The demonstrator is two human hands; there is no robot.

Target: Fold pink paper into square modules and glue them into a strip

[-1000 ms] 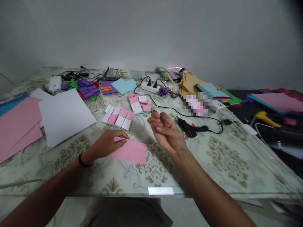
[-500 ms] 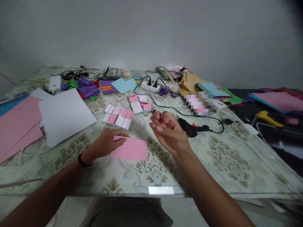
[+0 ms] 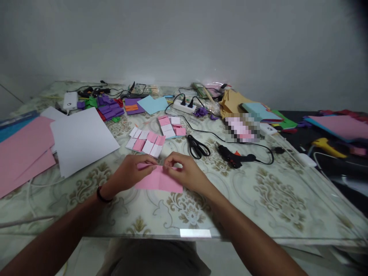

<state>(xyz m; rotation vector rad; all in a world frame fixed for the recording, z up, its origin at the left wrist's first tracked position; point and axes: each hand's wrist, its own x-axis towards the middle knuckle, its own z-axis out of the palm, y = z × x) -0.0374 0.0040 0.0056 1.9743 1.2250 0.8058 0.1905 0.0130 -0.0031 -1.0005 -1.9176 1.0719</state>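
A pink paper rectangle [image 3: 159, 182] with a faint upright crease hangs from both my hands above the table's near half. My left hand [image 3: 137, 168] pinches its upper left edge between thumb and fingers. On the upper edge, right of the middle, the fingertips of my right hand [image 3: 181, 168] are closed on the paper. Just beyond lies a card of folded pink and white paper pieces [image 3: 146, 142]. A second, smaller card [image 3: 171, 127] with similar pieces is behind it. Black scissors [image 3: 197, 147] lie shut to the right of my right hand.
A black glue gun [image 3: 234, 155] with a cord lies at right, near a white power strip [image 3: 184, 106]. White sheets [image 3: 83, 142] and pink sheets [image 3: 25, 153] cover the left side. Purple folded pieces [image 3: 110, 109] and yellow paper [image 3: 234, 100] are farther back.
My right hand has moved left and down from above the scissors and taken hold of the pink paper's upper edge. The scissors now show fully. My left hand has kept its pinch.
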